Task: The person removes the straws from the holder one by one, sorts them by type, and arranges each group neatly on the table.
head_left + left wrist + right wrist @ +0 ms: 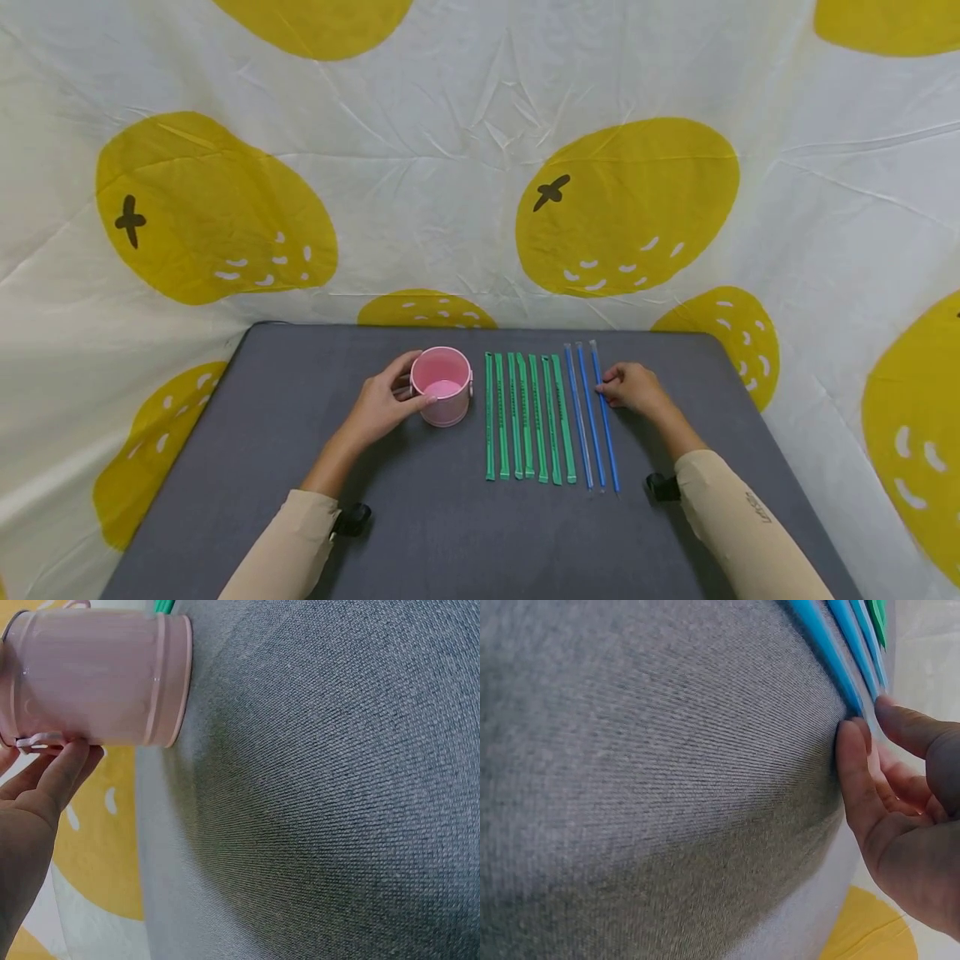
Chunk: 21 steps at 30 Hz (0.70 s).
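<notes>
Your left hand point(384, 406) is wrapped around the pink cup point(442, 386), fingers curled along its left side and the thumb at its near edge. The cup stands upright on the grey table point(450, 533), slightly left of the table's middle. From the left wrist view the fingertips point(71, 754) press against the cup's point(97, 675) wall near its rim, and the cup's base sits flat on the cloth surface.

Just to the right of the cup lies a row of green straws point(527, 417), laid side by side and running from far to near. Right of those lie three blue straws point(592, 417), also parallel, well spaced from one another.

Your right hand point(633, 389) rests on the table at the far right end of the row, its fingertips touching the rightmost blue straw. The right wrist view shows the fingertips point(853, 750) and thumb closing in a narrow pinch at the edge of that blue straw point(829, 656); the straw lies flat on the table, not lifted.

Behind the table hangs a white cloth with yellow fruit prints point(626, 204). Both your forearms wear beige sleeves point(738, 521).
</notes>
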Motion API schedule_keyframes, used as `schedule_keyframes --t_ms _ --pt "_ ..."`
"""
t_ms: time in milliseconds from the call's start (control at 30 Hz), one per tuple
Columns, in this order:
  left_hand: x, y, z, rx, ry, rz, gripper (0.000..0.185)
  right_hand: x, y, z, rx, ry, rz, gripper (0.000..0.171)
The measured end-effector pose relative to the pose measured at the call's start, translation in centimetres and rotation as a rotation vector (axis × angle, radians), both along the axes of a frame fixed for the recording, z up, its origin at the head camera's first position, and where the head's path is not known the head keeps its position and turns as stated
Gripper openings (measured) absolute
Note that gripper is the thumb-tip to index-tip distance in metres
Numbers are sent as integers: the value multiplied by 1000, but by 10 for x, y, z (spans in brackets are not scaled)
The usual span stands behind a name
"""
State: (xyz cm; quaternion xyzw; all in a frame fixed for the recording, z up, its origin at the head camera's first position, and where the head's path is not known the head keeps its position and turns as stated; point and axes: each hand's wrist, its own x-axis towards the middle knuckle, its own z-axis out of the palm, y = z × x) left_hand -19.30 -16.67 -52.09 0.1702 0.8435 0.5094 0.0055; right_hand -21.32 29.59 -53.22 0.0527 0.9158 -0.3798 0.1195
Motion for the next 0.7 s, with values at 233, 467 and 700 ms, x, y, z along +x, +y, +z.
schedule_keyframes --t_ms 233,467,700 --pt "0 -3 1 1 5 -3 79 2 9 3 35 31 20 30" --pt "2 -6 1 20 5 -7 79 3 14 13 53 64 65 36" --pt "5 -6 0 44 0 -24 83 4 16 28 48 118 54 41"
